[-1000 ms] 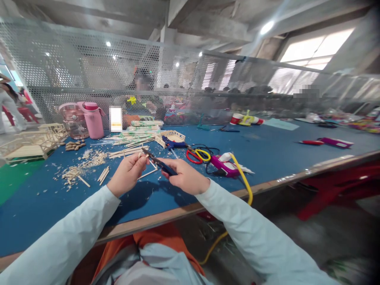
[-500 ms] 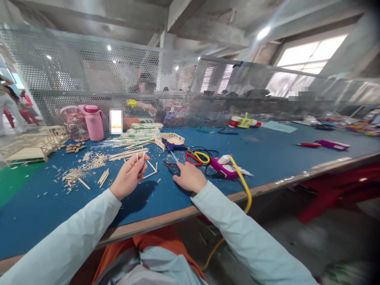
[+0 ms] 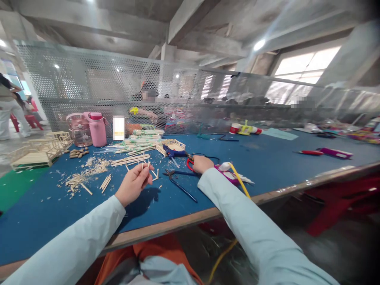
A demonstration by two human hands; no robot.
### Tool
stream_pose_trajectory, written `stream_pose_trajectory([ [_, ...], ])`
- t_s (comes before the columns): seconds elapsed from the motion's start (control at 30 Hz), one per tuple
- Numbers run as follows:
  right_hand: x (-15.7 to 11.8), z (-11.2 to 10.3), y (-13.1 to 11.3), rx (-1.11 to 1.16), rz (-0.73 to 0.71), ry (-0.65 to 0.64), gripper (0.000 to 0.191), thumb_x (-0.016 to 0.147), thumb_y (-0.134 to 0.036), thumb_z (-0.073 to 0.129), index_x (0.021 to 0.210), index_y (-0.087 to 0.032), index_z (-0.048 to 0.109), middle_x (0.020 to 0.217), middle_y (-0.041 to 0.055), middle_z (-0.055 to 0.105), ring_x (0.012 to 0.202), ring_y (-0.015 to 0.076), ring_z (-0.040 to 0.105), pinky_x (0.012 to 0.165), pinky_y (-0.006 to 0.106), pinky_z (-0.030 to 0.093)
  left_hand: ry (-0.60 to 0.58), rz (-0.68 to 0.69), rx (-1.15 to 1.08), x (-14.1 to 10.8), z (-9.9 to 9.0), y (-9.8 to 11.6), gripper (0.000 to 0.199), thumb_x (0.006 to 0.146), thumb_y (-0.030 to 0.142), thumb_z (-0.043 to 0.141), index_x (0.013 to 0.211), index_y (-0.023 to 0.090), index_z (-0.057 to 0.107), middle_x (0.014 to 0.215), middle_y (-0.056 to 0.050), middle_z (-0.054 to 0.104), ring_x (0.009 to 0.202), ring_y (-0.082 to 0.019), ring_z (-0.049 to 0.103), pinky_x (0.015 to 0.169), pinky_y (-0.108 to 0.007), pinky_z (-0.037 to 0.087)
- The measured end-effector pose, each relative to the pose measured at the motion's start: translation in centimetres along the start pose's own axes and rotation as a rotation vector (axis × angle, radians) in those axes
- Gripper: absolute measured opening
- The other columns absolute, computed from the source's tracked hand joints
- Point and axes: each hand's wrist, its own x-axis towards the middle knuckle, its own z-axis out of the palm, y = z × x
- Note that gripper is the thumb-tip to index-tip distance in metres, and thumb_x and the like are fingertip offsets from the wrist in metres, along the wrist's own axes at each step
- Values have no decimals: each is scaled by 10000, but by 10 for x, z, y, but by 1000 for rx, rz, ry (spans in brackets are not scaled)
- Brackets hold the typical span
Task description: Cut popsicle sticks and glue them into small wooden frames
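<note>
Between thumb and fingers of my left hand [image 3: 135, 184], closed above the table, is a small frame of thin wooden sticks [image 3: 156, 174]. My right hand [image 3: 203, 164] is curled over the red-and-yellow-handled scissors [image 3: 190, 163]; a red loop shows beside the fingers, while the palm hides the rest. A pair of pliers [image 3: 182, 189] with dark blue handles lies spread on the blue table between my hands. Just behind is a blue glue gun [image 3: 173, 152] with a clear stick. The purple tool with a white tip [image 3: 227, 168] and yellow cord sits right of my right hand.
Wood scraps [image 3: 89, 172], short sticks [image 3: 106, 183] and bundled sticks [image 3: 142, 138] cover the left side. Wooden models [image 3: 35, 148], peanuts [image 3: 78, 153] and a pink bottle [image 3: 97, 130] stand farther left. A perforated metal screen [image 3: 103, 79] runs behind, with a person beyond it.
My right hand has let go of the pliers, which now lie spread on the table, and has moved right and away from me onto the scissors. My left hand keeps hold of the stick frame.
</note>
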Motion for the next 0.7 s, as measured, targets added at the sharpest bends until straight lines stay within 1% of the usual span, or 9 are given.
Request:
stream_pose_trajectory([
  [0.17, -5, -21, 5, -24, -14, -35, 331, 716, -176, 573, 1030, -75, 600, 961, 209, 637, 880, 248, 601, 626, 283, 364, 12, 12, -13, 1, -2, 2, 431, 759, 543, 495, 907, 140, 526, 546, 51, 485, 386, -41, 301, 373, -182, 230],
  [0.27, -25, -38, 10, 8, -49, -120, 412, 624, -224, 634, 1025, -133, 615, 869, 137, 661, 750, 226, 604, 580, 266, 373, 1, -10, -57, 1, -1, 5, 420, 765, 527, 503, 932, 143, 539, 526, 66, 436, 385, -39, 289, 369, -175, 225],
  [0.33, -45, -45, 6, 211, -126, -179, 411, 648, -226, 578, 1049, -142, 596, 757, 76, 646, 631, 170, 571, 538, 244, 374, -8, -28, -98, 0, 0, 6, 412, 772, 517, 501, 948, 148, 547, 505, 82, 372, 384, -38, 255, 367, -171, 218],
  [0.4, -69, -45, -5, 614, -255, -234, 348, 667, -211, 510, 997, -129, 582, 677, 36, 593, 563, 135, 523, 510, 233, 384, -20, -36, -113, -1, 0, 6, 406, 783, 509, 493, 956, 148, 560, 487, 94, 299, 389, -41, 222, 368, -168, 209],
  [0.43, -81, -43, -13, 832, -343, -294, 300, 671, -214, 490, 944, -123, 576, 702, 39, 578, 593, 134, 523, 529, 236, 407, -26, -31, -100, -2, -1, 6, 405, 787, 504, 491, 958, 146, 570, 480, 96, 275, 391, -43, 216, 372, -169, 210],
  [0.5, -99, -32, -31, 1167, -419, -342, 369, 649, -192, 497, 1016, -157, 508, 822, 40, 541, 692, 136, 524, 570, 239, 439, -40, -17, -48, -2, -3, 7, 412, 795, 497, 486, 962, 135, 592, 466, 96, 258, 390, -45, 228, 380, -173, 222],
  [0.57, -111, -19, -48, 1305, -466, -420, 435, 650, -175, 538, 1075, -193, 444, 847, 18, 485, 699, 113, 496, 591, 229, 436, -53, -6, 2, -3, -6, 9, 429, 797, 498, 482, 963, 123, 609, 456, 93, 270, 384, -44, 248, 384, -178, 226],
  [0.6, -113, -13, -55, 1324, -477, -442, 387, 693, -204, 539, 1066, -200, 434, 821, 6, 461, 659, 97, 470, 573, 221, 424, -58, -4, 18, -3, -7, 10, 441, 795, 504, 481, 961, 117, 614, 452, 92, 276, 380, -45, 254, 383, -181, 223],
  [0.7, -115, -1, -67, 1306, -551, -433, 287, 828, -393, 462, 1031, -194, 423, 764, -6, 406, 594, 83, 390, 545, 218, 391, -66, -9, 50, -4, -10, 17, 483, 779, 533, 477, 945, 102, 620, 432, 95, 276, 366, -49, 263, 373, -187, 224],
])
